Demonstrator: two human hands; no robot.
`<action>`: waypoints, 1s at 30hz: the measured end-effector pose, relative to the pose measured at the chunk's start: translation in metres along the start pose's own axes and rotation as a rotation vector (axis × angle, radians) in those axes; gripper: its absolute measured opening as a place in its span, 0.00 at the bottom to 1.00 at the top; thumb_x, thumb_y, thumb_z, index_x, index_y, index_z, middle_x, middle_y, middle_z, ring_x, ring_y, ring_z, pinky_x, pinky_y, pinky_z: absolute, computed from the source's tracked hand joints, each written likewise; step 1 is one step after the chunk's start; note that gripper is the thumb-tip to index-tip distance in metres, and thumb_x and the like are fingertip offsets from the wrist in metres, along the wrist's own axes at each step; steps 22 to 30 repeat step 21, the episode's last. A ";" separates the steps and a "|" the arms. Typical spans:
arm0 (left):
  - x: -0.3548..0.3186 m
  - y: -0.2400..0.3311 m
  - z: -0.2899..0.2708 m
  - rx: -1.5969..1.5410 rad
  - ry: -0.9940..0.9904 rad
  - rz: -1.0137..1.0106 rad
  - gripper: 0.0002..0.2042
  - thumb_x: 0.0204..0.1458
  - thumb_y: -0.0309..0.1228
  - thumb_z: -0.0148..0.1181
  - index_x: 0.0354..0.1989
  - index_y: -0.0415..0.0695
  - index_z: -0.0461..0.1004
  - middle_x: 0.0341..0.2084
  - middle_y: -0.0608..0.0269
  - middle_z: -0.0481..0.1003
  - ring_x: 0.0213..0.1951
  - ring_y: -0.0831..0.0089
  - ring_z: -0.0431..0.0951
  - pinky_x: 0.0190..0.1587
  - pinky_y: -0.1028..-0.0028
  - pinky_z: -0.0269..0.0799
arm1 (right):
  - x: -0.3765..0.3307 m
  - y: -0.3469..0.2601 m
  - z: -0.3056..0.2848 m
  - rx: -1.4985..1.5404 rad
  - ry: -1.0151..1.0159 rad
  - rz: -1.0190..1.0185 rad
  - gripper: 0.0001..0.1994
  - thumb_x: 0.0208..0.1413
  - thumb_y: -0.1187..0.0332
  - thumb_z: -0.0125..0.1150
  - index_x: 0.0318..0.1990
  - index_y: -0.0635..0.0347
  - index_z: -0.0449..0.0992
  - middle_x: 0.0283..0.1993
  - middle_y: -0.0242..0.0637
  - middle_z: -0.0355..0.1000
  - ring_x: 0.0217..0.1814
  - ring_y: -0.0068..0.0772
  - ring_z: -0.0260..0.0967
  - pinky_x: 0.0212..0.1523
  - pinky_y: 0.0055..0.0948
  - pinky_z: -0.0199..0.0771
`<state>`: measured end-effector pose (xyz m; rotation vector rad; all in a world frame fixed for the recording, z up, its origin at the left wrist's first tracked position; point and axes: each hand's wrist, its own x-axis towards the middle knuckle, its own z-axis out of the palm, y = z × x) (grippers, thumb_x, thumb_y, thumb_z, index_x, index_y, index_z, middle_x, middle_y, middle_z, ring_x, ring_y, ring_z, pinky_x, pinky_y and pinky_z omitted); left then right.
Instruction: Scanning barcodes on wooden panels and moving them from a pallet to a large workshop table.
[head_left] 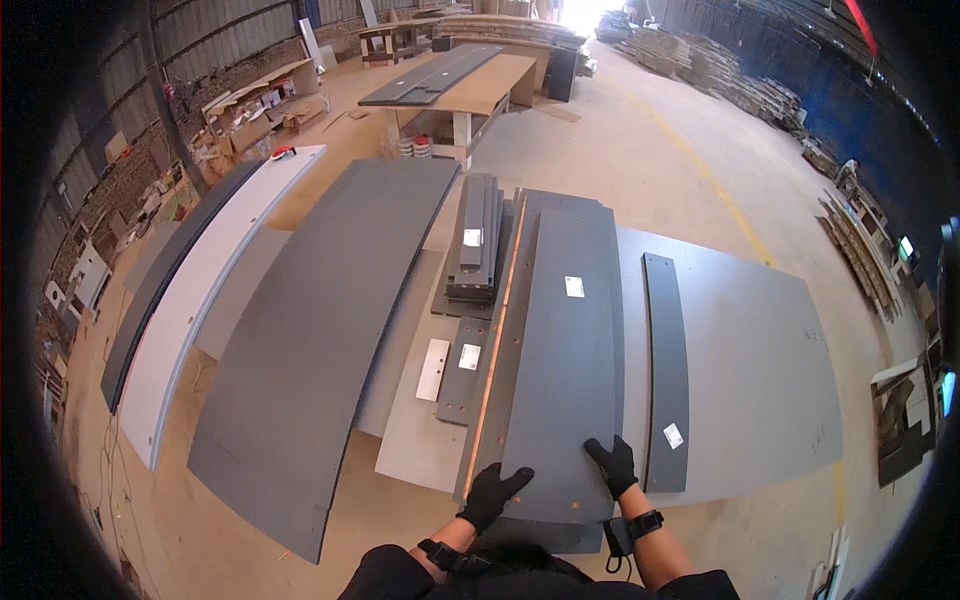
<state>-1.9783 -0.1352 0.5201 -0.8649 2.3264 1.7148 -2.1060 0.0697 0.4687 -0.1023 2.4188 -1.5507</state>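
Observation:
In front of me lies a stack of long dark grey panels [560, 350], the top one bearing a white label. My left hand [495, 495], in a black glove, grips the near left edge of the top panel with its thumb stretched over the surface. At the opposite edge my right hand [612, 466], also gloved, holds the panel with its thumb on top. The fingertips of both hands are partly hidden. A bare wood-coloured edge strip [496, 345] runs along the stack's left side.
Right of the stack, a narrow dark panel [666, 370] lies on a wide light grey board [750, 370]. Leftward are small stacked panels [477, 225], a large dark panel [330, 330] and a white panel [215, 290]. A workbench [485, 95] stands farther off.

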 end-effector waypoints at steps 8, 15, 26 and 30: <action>0.054 0.027 -0.007 0.019 -0.153 -0.108 0.29 0.40 0.53 0.54 0.34 0.33 0.69 0.29 0.49 0.73 0.33 0.61 0.74 0.37 0.68 0.66 | 0.053 -0.005 0.003 -0.193 -0.031 0.090 0.26 0.41 0.48 0.57 0.37 0.65 0.71 0.38 0.47 0.70 0.40 0.45 0.67 0.41 0.38 0.64; 0.156 0.017 -0.054 0.731 -0.303 0.128 0.31 0.42 0.61 0.43 0.36 0.42 0.71 0.30 0.49 0.72 0.37 0.54 0.71 0.40 0.59 0.66 | 0.049 -0.016 -0.030 -0.614 -0.076 0.066 0.31 0.41 0.45 0.55 0.43 0.64 0.69 0.43 0.48 0.66 0.48 0.46 0.62 0.48 0.36 0.61; 0.329 0.086 -0.094 0.635 0.612 0.386 0.34 0.41 0.53 0.53 0.53 0.42 0.57 0.48 0.50 0.63 0.50 0.57 0.62 0.51 0.65 0.58 | 0.003 0.064 -0.064 -0.555 0.063 -0.076 0.24 0.43 0.54 0.58 0.42 0.65 0.70 0.41 0.50 0.68 0.42 0.41 0.67 0.44 0.36 0.64; 0.329 0.086 -0.094 0.635 0.612 0.386 0.34 0.41 0.53 0.53 0.53 0.42 0.57 0.48 0.50 0.63 0.50 0.57 0.62 0.51 0.65 0.58 | 0.003 0.064 -0.064 -0.555 0.063 -0.076 0.24 0.43 0.54 0.58 0.42 0.65 0.70 0.41 0.50 0.68 0.42 0.41 0.67 0.44 0.36 0.64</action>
